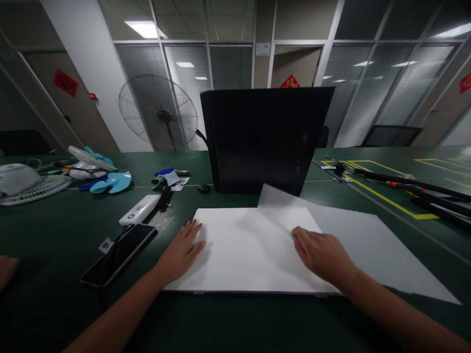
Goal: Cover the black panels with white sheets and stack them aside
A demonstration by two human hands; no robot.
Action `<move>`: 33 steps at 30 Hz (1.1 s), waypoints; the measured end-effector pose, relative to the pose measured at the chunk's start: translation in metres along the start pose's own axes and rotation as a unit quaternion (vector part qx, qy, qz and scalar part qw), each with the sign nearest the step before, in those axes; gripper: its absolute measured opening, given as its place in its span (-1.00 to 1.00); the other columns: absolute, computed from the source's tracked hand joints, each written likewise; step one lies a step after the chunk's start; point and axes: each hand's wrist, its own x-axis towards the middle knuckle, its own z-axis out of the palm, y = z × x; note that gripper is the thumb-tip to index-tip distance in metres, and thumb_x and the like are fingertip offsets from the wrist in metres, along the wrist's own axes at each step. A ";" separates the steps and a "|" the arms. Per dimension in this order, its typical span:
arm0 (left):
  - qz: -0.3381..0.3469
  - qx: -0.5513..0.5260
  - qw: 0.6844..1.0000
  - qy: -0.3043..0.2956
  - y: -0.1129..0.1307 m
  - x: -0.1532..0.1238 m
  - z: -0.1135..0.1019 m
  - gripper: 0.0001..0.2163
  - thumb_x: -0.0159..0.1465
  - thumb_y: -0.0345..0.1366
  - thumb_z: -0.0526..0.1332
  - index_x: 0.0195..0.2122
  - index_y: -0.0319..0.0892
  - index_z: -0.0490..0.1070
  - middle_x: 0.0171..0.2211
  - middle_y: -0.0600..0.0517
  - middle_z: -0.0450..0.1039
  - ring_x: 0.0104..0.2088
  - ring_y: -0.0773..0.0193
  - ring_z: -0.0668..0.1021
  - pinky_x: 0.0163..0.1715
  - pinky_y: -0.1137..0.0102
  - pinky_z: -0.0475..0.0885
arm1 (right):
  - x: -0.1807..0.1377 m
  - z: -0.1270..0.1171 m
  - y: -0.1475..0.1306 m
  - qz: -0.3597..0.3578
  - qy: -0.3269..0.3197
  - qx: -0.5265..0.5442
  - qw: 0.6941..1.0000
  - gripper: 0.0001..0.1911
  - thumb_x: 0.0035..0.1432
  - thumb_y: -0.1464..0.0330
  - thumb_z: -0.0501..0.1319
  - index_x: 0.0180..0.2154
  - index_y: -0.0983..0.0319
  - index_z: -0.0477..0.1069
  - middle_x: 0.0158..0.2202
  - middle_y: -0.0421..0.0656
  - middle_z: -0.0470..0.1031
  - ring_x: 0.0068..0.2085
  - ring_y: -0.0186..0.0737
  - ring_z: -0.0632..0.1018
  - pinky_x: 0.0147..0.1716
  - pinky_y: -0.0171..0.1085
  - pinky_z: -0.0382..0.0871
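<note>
A flat white rectangular panel (239,255) lies in front of me on the green table, a thin dark edge showing along its near side. My left hand (183,250) rests on the panel's left edge, fingers stretched out and spread. Over the panel's right side, my right hand (320,250) is closed, with thumb and fingers pinched at the left edge of a thin white sheet (379,250). That sheet slants across the panel's right part and spreads onto the table; its far corner is raised. My right fingertips are partly hidden.
Behind the panel stands a large black box-like screen or case (268,142). On the left lie a phone (119,255), a white device (140,210), a black mouse (203,188) and blue fan blades (114,182). Black rods (415,181) lie right. Another person's hand (6,269) shows at the left edge.
</note>
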 end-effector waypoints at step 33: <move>-0.035 -0.045 0.998 0.003 -0.001 0.003 -0.001 -0.33 0.39 0.13 0.06 0.39 -0.18 0.17 0.46 -0.18 0.00 0.43 -0.09 0.14 0.35 -0.05 0.15 | -0.027 0.003 -0.052 -0.076 -0.051 0.058 0.994 -0.13 0.21 -0.24 0.08 0.28 0.23 0.37 0.28 0.14 0.33 0.19 0.34 0.41 0.09 0.31 0.38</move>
